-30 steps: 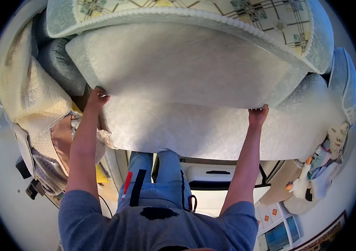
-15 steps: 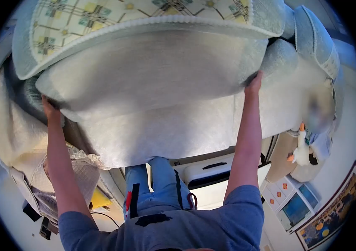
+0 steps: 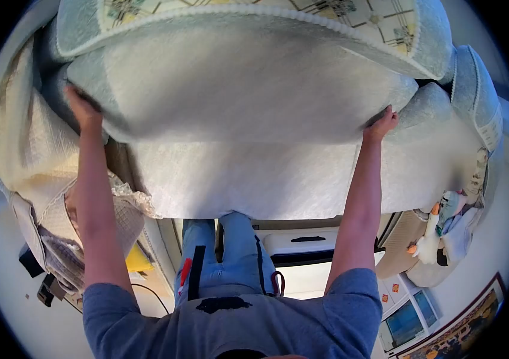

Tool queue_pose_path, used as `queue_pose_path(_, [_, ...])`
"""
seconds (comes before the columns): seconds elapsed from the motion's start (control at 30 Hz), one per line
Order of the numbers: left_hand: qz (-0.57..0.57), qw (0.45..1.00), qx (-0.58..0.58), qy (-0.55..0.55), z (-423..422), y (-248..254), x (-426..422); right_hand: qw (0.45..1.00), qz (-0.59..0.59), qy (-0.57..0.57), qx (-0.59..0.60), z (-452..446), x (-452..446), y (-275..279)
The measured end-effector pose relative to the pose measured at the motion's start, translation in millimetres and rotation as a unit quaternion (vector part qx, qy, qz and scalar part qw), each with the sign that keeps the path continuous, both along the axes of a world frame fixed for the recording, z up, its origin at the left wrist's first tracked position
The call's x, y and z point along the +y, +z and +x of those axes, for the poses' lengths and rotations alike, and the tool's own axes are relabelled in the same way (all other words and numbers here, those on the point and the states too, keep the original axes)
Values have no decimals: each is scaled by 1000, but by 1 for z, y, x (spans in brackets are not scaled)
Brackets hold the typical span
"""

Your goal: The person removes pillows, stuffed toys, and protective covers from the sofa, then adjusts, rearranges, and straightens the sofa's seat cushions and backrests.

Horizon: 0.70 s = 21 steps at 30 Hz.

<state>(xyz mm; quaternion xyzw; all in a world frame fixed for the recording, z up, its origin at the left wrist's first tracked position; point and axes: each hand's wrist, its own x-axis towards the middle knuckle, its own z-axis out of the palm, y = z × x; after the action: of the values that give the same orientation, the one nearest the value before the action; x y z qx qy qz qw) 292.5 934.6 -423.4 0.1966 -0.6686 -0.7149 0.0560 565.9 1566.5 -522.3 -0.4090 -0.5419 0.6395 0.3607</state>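
Note:
A pale plush sofa cover (image 3: pixel 248 90) with a soft green-grey border stretches between my two hands across the couch. At its left edge, my left hand (image 3: pixel 85 109) is closed on the cloth; some of its fingers are hidden by the fabric. Opposite, my right hand (image 3: pixel 382 124) grips the right corner with curled fingers. Below the held part, a lower spread of whitish cover (image 3: pixel 236 179) lies over the seat and reaches my knees. Above, the patterned backrest cover (image 3: pixel 254 13) has a beaded white trim.
A quilted beige cloth (image 3: pixel 111 209) is bunched at the left. To the right sits a white goose plush toy (image 3: pixel 428 239) among other soft things. Behind my legs stands a white table (image 3: pixel 302 241). A framed picture (image 3: pixel 469 329) is at the lower right.
My left hand has risen in view along the cover's left edge. My right hand has shifted slightly right, still on its corner. The whole view has turned a little, and the held cover lies straighter.

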Motion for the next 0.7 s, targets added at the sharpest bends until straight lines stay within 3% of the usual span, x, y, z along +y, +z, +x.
queue_pose_path(0.07, [-116, 993, -6, -34, 11, -21, -2, 999, 29, 24, 20, 2, -14, 4])
queue_pose_path(0.17, [-406, 908, 69, -75, 46, -48, 9, 982, 112, 53, -143, 38, -35, 12])
queue_pose_path(0.23, [-436, 899, 23, -37, 88, -87, 0, 992, -35, 19, -119, 61, -74, 9])
queue_pose_path(0.3, [-350, 930, -111, -24, 139, -94, 17, 917, -353, -41, -183, 77, -104, 4])
queue_pose_path(0.33, [-182, 959, -216, -23, 157, -82, 27, 883, -460, -48, -79, 80, -117, -8])
queue_pose_path(0.37, [-6, 950, -311, -22, 168, -74, 35, 828, -558, -52, 24, 80, -125, -17])
queue_pose_path(0.43, [80, 948, -297, -80, 178, -90, 33, 835, -548, -26, 47, 66, -133, -19])
queue_pose_path(0.53, [150, 943, -287, -71, 165, -115, 25, 857, -511, 10, 69, 67, -138, -15])
queue_pose_path(0.7, [144, 941, -305, -19, 155, -136, 36, 900, -427, 83, 23, 65, -127, -49])
